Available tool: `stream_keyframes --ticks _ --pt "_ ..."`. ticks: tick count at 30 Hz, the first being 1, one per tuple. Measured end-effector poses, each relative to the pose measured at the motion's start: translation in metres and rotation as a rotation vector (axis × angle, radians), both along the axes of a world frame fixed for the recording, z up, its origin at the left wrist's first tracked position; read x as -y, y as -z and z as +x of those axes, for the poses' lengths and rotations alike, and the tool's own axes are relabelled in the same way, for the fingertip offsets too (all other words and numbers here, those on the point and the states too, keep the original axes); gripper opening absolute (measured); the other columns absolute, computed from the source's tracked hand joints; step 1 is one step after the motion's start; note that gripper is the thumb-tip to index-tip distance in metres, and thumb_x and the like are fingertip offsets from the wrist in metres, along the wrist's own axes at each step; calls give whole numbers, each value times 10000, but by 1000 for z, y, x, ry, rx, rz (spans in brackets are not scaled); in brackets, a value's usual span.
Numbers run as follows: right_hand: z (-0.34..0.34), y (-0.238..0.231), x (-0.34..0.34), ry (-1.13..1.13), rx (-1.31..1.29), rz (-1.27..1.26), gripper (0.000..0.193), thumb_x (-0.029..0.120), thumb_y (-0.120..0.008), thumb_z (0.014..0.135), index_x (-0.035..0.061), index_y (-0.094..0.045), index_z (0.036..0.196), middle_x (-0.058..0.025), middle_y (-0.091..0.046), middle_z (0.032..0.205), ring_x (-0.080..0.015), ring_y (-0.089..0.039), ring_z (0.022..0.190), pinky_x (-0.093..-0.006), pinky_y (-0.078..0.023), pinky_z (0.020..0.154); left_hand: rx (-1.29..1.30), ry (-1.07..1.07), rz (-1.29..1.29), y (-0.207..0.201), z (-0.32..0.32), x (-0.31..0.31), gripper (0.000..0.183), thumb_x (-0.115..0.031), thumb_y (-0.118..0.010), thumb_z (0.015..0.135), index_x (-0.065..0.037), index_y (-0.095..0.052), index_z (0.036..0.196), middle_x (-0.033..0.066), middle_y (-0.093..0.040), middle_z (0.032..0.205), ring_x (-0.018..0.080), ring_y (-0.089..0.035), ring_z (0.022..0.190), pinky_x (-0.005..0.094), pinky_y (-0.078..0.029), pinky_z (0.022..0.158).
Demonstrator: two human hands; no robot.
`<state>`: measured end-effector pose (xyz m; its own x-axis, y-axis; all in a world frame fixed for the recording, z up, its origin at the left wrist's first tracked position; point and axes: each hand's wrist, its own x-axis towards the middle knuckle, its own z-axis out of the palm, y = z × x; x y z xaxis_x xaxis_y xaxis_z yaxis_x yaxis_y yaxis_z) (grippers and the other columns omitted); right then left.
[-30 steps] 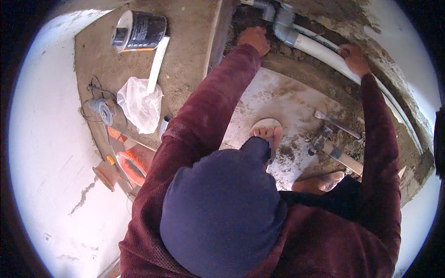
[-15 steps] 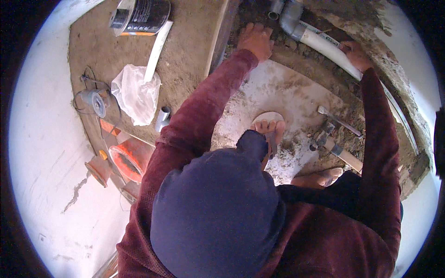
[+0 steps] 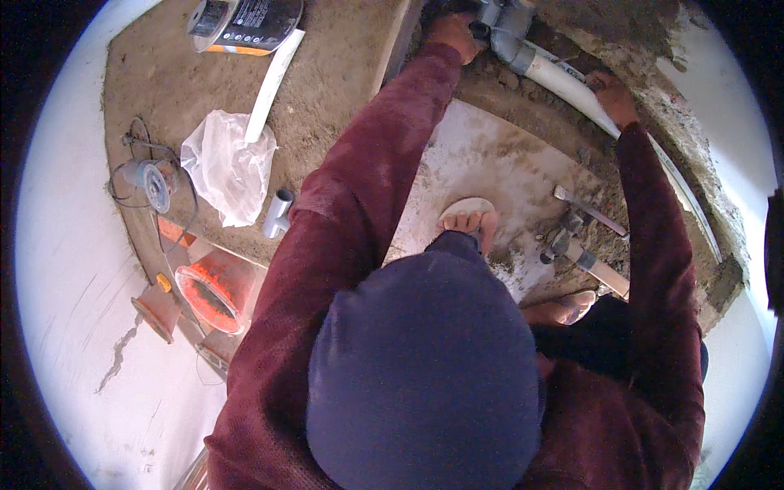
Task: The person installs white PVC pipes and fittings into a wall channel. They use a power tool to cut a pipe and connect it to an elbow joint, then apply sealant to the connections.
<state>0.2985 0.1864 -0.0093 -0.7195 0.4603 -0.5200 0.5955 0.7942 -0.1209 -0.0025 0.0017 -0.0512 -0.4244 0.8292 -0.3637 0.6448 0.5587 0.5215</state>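
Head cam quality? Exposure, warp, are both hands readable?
Head view: corners black, left wall bowed by the fisheye; head view: right wall bright, with little detail; head view: left hand dim near the upper edge, fingertips unclear; head view: right hand better lit, finger detail soft.

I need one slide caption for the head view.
Left hand beside the grey pipe elbow, right hand at the white pipe.

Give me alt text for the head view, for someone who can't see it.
A person in maroon reaches over soil, left hand beside grey fittings, right hand by a white pipe. A hammer and chisel lie nearby, a plastic bag farther left.
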Motion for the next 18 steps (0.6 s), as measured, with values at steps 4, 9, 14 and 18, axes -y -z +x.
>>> stream_keyframes --ticks 4,9,14,18 --pt "27 25 -20 15 -121 44 357 270 -557 855 203 -600 1203 -83 -608 1203 -328 -620 1026 -445 -483 933 -255 39 78 40 19 -15 566 -355 -706 803 -102 -558 1287 190 -615 1182 363 -568 1156 480 -438 1006" --pt "22 38 0 256 -309 76 323 236 -496 912 168 -606 1208 -147 -635 1141 -361 -631 963 -482 -500 870 -207 -66 122 74 -3 16 574 -381 -644 844 -46 -528 1295 214 -568 1230 373 -474 1226 455 -357 1048" --pt "42 19 17 266 -450 191 320 270 -522 931 86 -634 1169 -203 -651 1101 -394 -613 1020 -469 -480 898 -219 250 -159 -81 45 49 643 -386 -624 862 -124 -408 1408 214 -646 1127 347 -635 1047 489 -503 901" --pt "19 -19 35 518 -411 3 353 363 -547 941 124 -661 1174 -160 -612 1230 -345 -559 1155 -395 -418 1000 -216 186 -225 -84 38 37 716 -469 -641 843 -150 -385 1429 202 -664 1104 354 -649 1025 494 -511 888"
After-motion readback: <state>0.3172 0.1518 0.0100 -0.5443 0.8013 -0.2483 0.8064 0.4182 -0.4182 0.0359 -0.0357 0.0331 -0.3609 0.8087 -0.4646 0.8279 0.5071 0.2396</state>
